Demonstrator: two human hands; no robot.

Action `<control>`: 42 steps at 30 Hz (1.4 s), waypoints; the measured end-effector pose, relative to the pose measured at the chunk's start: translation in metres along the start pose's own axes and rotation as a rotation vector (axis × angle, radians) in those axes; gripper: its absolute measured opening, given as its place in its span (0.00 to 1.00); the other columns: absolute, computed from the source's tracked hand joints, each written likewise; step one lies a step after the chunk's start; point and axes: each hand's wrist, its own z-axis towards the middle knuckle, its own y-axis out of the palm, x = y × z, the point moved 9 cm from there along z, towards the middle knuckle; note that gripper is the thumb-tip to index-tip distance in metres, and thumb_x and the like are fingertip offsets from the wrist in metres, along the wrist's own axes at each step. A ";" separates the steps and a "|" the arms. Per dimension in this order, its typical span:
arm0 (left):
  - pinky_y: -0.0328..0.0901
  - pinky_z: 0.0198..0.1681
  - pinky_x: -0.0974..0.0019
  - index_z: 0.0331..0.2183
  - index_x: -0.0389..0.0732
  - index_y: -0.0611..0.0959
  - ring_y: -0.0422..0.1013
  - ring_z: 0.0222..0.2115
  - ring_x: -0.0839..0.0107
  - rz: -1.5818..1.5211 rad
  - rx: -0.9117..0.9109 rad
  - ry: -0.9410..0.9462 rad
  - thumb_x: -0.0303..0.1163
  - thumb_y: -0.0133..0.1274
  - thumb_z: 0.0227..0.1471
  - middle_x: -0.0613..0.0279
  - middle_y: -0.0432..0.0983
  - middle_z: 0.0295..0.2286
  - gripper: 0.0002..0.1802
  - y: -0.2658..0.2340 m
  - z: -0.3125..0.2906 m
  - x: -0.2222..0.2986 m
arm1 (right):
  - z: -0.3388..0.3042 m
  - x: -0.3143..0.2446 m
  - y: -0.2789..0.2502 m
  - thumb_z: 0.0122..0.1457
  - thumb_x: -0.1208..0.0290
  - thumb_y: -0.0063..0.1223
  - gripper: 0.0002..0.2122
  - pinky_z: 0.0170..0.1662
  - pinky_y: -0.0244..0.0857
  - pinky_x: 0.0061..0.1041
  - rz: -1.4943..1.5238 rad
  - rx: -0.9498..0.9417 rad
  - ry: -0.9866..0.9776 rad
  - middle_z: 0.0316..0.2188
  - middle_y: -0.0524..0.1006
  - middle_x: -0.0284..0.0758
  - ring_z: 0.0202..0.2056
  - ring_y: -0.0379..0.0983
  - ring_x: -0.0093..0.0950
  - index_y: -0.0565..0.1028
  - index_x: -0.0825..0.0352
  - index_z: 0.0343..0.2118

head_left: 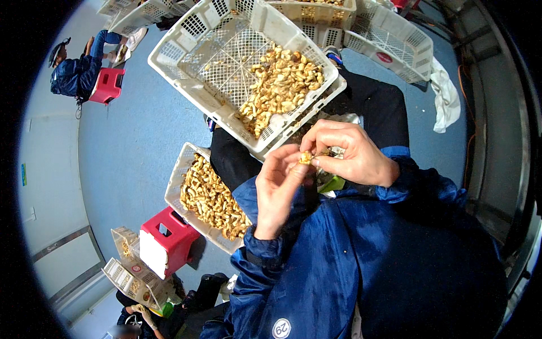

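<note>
Over my lap, both hands meet at a small yellow-tan mushroom (305, 157). My left hand (278, 183) pinches it between thumb and fingers. From the other side, the closed fingertips of my right hand (351, 153) press against the same piece; whether they also hold a small tool is hidden. Just beyond my hands, a white slatted crate (217, 62) rests tilted near my knees, with a heap of similar mushrooms (282, 82) toward its right side. Below my wrists lies some dark debris with a green-edged bag (333, 184), partly covered by my right hand.
Left of my leg stands another white crate (174, 189) full of mushrooms (212, 198), beside a red stool (175, 237). More crates (395, 42) stand at the far right, with a white cloth (446, 96). One person (76, 70) sits far left; another (141, 319) works lower left.
</note>
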 end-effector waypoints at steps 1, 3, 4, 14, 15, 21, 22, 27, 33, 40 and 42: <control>0.68 0.35 0.74 0.47 0.34 0.73 0.73 0.32 0.75 -0.073 -0.082 -0.053 0.24 0.54 0.55 0.59 0.77 0.36 0.17 -0.001 0.002 -0.008 | 0.000 -0.003 -0.001 0.47 0.81 0.56 0.07 0.40 0.65 0.28 0.008 -0.007 -0.011 0.33 0.76 0.38 0.36 0.72 0.30 0.67 0.70 0.21; 0.68 0.33 0.76 0.44 0.33 0.76 0.73 0.30 0.76 -0.112 -0.129 -0.074 0.25 0.53 0.55 0.60 0.77 0.34 0.14 -0.004 0.003 -0.015 | 0.000 0.002 0.000 0.48 0.81 0.56 0.08 0.40 0.65 0.27 0.053 -0.008 0.038 0.33 0.76 0.37 0.36 0.72 0.29 0.67 0.70 0.20; 0.68 0.33 0.76 0.42 0.32 0.77 0.73 0.29 0.77 -0.077 -0.098 -0.043 0.24 0.54 0.55 0.60 0.78 0.33 0.12 -0.007 0.003 -0.013 | -0.002 0.009 -0.001 0.48 0.81 0.56 0.07 0.40 0.65 0.27 0.088 0.001 0.099 0.33 0.76 0.37 0.36 0.72 0.29 0.67 0.70 0.20; 0.67 0.36 0.75 0.37 0.32 0.79 0.72 0.31 0.78 0.248 0.068 0.240 0.17 0.57 0.48 0.63 0.77 0.33 0.11 -0.008 -0.003 0.008 | -0.002 0.027 -0.003 0.51 0.81 0.55 0.07 0.38 0.64 0.22 0.273 0.025 0.251 0.31 0.75 0.35 0.34 0.71 0.22 0.68 0.69 0.21; 0.67 0.35 0.75 0.37 0.32 0.79 0.72 0.30 0.78 0.285 0.079 0.283 0.17 0.57 0.47 0.63 0.77 0.33 0.11 -0.008 -0.003 0.011 | -0.001 0.023 -0.003 0.51 0.81 0.55 0.07 0.38 0.64 0.21 0.211 0.018 0.165 0.30 0.76 0.35 0.34 0.71 0.22 0.68 0.69 0.21; 0.66 0.33 0.75 0.33 0.33 0.79 0.70 0.29 0.77 0.739 0.134 0.562 0.16 0.57 0.43 0.61 0.75 0.32 0.10 0.005 -0.011 0.037 | -0.006 0.045 0.002 0.52 0.81 0.54 0.08 0.39 0.62 0.20 0.377 0.011 0.375 0.33 0.75 0.35 0.36 0.69 0.19 0.67 0.69 0.21; 0.66 0.33 0.75 0.33 0.33 0.79 0.70 0.28 0.76 0.755 0.131 0.579 0.16 0.57 0.43 0.60 0.75 0.32 0.10 0.007 -0.012 0.039 | -0.004 0.040 0.002 0.52 0.81 0.54 0.08 0.39 0.62 0.20 0.340 0.006 0.313 0.33 0.75 0.35 0.36 0.69 0.19 0.67 0.69 0.21; 0.66 0.30 0.74 0.32 0.33 0.78 0.71 0.28 0.75 0.801 0.090 0.687 0.16 0.58 0.43 0.58 0.75 0.32 0.10 0.015 -0.014 0.046 | 0.000 0.034 0.000 0.54 0.81 0.52 0.02 0.39 0.65 0.19 0.233 0.006 0.201 0.31 0.76 0.34 0.33 0.71 0.19 0.73 0.72 0.26; 0.68 0.42 0.69 0.39 0.34 0.78 0.73 0.36 0.70 0.903 0.565 0.639 0.15 0.52 0.46 0.57 0.76 0.37 0.14 -0.101 -0.058 0.099 | -0.005 0.047 -0.041 0.51 0.78 0.54 0.05 0.39 0.66 0.22 -0.008 0.061 0.270 0.30 0.77 0.36 0.34 0.73 0.22 0.70 0.70 0.23; 0.65 0.47 0.64 0.47 0.37 0.76 0.70 0.44 0.67 1.294 0.652 0.475 0.23 0.54 0.48 0.55 0.73 0.44 0.20 -0.138 -0.050 0.110 | -0.009 0.084 -0.038 0.47 0.75 0.56 0.06 0.35 0.66 0.28 -0.110 -0.003 0.198 0.29 0.76 0.38 0.30 0.73 0.32 0.74 0.70 0.27; 0.67 0.43 0.67 0.47 0.36 0.76 0.73 0.40 0.69 0.957 0.393 0.165 0.24 0.51 0.53 0.55 0.76 0.38 0.17 -0.120 0.006 0.068 | -0.001 0.088 -0.030 0.47 0.78 0.55 0.08 0.40 0.63 0.26 -0.053 -0.055 0.362 0.32 0.76 0.36 0.34 0.72 0.29 0.66 0.70 0.19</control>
